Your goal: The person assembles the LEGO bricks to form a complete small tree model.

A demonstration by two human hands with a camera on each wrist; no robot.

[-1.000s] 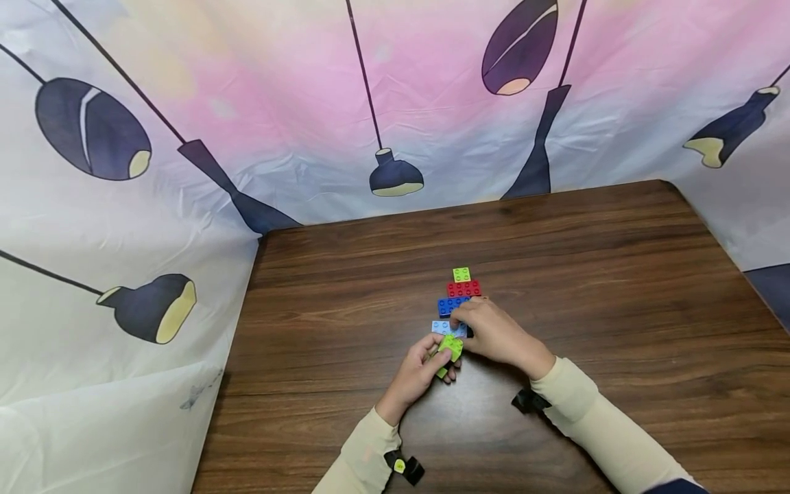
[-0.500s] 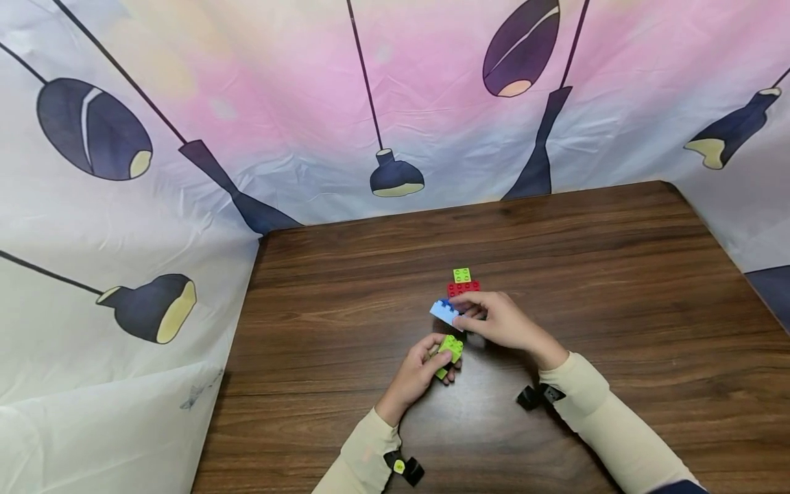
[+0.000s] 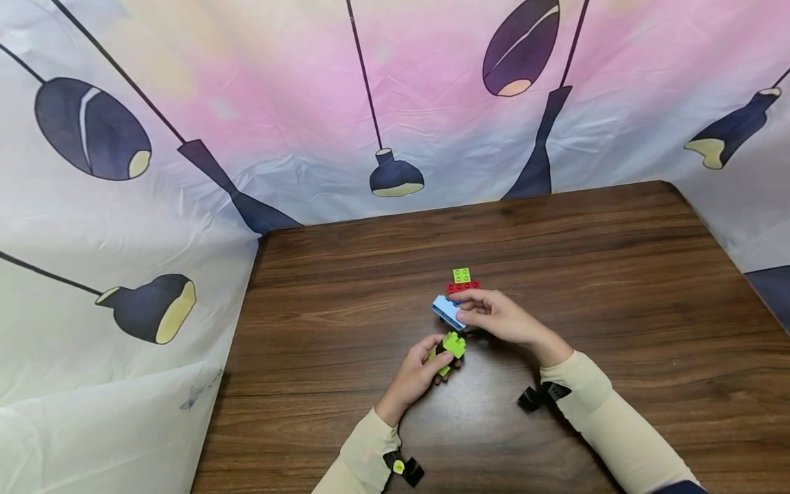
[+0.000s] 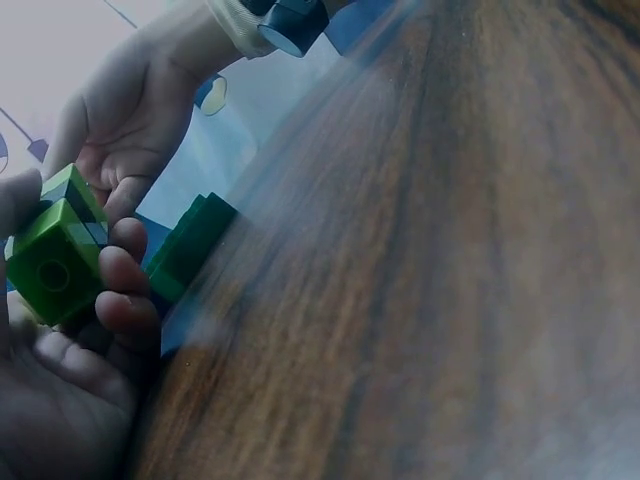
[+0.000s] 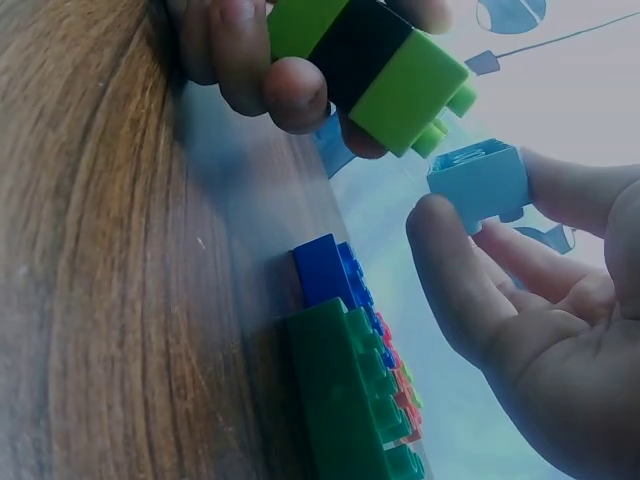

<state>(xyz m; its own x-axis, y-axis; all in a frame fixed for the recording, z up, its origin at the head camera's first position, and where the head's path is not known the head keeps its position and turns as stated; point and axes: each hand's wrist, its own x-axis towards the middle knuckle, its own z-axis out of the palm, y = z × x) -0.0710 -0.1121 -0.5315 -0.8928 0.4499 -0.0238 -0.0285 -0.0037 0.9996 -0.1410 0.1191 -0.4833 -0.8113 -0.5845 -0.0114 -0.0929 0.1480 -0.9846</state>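
Observation:
My left hand grips a small stack of toy building bricks, lime green at both ends with a black brick between. Between thumb and fingers, my right hand pinches a light blue brick, raised off the table and tilted. The right wrist view shows the hollow underside of this light blue brick facing the stack's studded end, a small gap between them. Under the right hand, a blue brick and a dark green brick lie on the table, mostly hidden in the head view.
A red brick and a lime green brick lie beyond the right hand on the brown wooden table. A printed cloth with lamp drawings hangs behind the table and along its sides.
The right hand has picked the light blue brick up from the row and turned it so its underside tips towards the stack. The left hand's stack has tilted slightly.

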